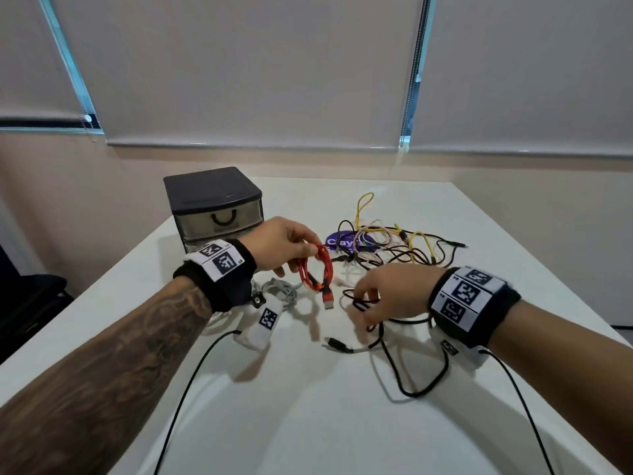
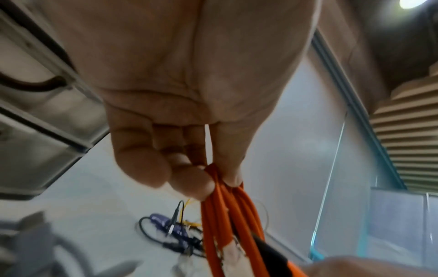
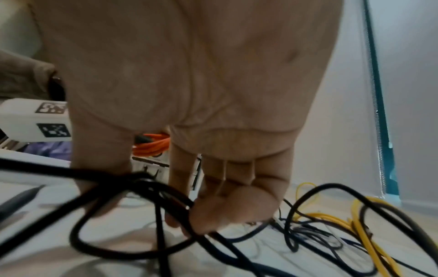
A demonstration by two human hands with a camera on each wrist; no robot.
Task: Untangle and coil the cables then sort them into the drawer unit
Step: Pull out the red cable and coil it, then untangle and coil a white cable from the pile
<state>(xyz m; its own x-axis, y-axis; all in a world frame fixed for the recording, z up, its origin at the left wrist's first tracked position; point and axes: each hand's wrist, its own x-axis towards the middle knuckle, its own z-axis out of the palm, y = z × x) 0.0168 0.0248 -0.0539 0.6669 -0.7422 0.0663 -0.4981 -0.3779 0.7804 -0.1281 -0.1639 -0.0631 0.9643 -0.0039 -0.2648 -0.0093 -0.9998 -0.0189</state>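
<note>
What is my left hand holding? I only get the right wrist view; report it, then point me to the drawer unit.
Observer: Your left hand pinches a coiled red USB cable, raised off the table.
Operator: Give me the drawer unit's position.
Observer: The drawer unit stands at the table's far left, beyond your left hand; its top drawer is shut.
Operator: Tell me what else is coiled.
Observer: A grey cable lies coiled on the table under your left wrist.
</note>
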